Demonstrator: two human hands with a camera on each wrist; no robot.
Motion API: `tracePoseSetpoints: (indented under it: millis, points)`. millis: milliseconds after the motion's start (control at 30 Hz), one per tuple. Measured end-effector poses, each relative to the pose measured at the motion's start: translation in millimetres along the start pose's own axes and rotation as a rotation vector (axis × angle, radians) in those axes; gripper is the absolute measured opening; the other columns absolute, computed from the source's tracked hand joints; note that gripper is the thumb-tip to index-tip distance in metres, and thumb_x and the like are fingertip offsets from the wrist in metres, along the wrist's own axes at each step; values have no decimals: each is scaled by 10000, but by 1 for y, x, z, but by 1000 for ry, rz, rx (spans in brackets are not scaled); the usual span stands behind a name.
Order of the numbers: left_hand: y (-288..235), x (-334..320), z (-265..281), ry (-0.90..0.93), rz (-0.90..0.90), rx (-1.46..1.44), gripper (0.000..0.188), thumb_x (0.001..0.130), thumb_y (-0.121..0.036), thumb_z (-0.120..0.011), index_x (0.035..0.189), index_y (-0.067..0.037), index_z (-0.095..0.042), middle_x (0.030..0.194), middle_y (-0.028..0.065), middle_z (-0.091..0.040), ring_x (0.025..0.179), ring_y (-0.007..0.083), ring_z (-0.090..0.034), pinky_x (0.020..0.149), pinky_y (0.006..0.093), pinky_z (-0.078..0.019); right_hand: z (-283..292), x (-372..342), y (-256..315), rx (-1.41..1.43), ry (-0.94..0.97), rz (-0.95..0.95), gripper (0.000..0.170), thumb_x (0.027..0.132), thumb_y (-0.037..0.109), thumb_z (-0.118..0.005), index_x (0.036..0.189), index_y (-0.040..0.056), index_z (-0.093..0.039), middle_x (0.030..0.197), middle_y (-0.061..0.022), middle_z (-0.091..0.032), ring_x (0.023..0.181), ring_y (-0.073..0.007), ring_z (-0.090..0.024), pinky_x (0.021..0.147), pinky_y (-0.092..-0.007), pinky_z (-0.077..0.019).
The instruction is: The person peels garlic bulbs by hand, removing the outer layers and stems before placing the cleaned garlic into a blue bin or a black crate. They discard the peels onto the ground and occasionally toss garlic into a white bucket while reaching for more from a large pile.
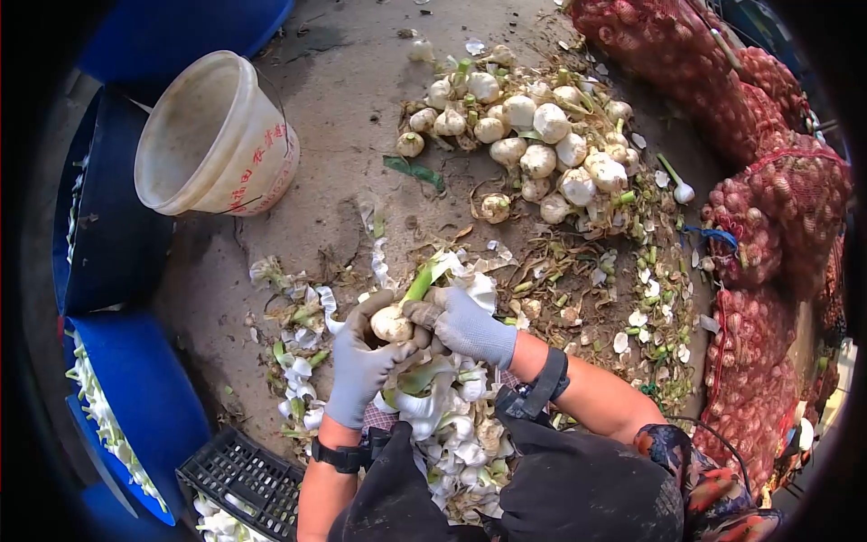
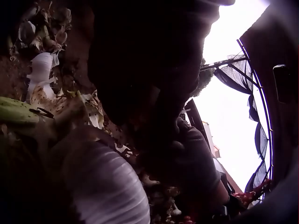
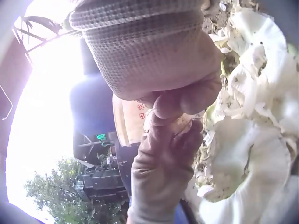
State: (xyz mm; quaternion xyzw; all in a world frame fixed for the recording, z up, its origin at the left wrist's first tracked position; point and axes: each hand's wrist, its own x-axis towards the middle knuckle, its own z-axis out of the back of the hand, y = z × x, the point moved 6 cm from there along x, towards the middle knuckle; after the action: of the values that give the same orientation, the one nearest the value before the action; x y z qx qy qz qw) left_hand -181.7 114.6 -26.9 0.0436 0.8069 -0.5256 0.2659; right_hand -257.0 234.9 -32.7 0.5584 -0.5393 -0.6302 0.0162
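A white garlic bulb (image 1: 392, 323) with a thick green stem (image 1: 419, 285) is between both hands, above the lap in the head view. My gloved left hand (image 1: 357, 361) grips the bulb from the left, thumb and fingers curled round it. From the right, my gloved right hand (image 1: 471, 327) pinches at the bulb's side beside the stem base. The right wrist view shows the fingertips of both hands meeting at the bulb (image 3: 180, 125), which they mostly cover. Dark shadow hides the left hand's grasp in the left wrist view. Peeled white skins (image 1: 429, 406) lie right below the hands.
A heap of garlic bulbs (image 1: 537, 161) lies ahead on the ground, with trimmings (image 1: 560, 280) nearer. Red mesh sacks of garlic (image 1: 754, 334) line the right side. A white bucket (image 1: 262, 167), blue containers (image 1: 135, 397) and a black crate (image 1: 244, 479) stand at left.
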Motion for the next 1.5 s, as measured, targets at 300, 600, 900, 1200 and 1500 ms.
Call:
tracePoseSetpoints:
  millis: [300,600,900,1200,1500]
  points:
    - [13,1,-2,157,170,-473,658,901,-396,-621,1410,-82,-345,945,123,-636,617,175,-634,496,256,-504,13,-15,10,-871,-444,599,204,911,175,-575,1012,5,-622,693,-103,-630,625,-238,-626,592,-360,-493]
    - [6,8,9,142,-17,411,598,897,-459,-614,1276,-27,-451,863,129,-657,642,178,-656,560,248,-528,20,1,1,-368,-172,313,203,857,140,-670,996,-8,-677,883,-102,-706,809,-134,-644,714,-302,-510]
    - [-33,3,3,-40,-345,582,368,915,-274,-642,1172,-16,-594,1041,76,-658,924,177,-640,809,295,-533,-5,-13,1,-415,19,367,226,828,161,-619,1020,41,-630,948,-177,-673,872,-310,-659,739,-360,-509]
    - [-11,-3,55,-125,-96,-580,398,973,-287,-499,1200,38,-537,1346,175,-505,1205,366,-516,1037,534,-418,-31,-44,-28,-1164,485,125,235,713,166,-574,889,50,-678,845,-171,-672,829,-351,-651,726,-445,-508]
    - [-86,-48,166,-236,-456,-913,484,890,-148,-557,1299,81,-437,1343,229,-490,1230,340,-503,1039,441,-440,-3,-44,6,-922,258,288,518,704,63,-624,1218,98,-572,863,-174,-646,778,-350,-637,666,-437,-494]
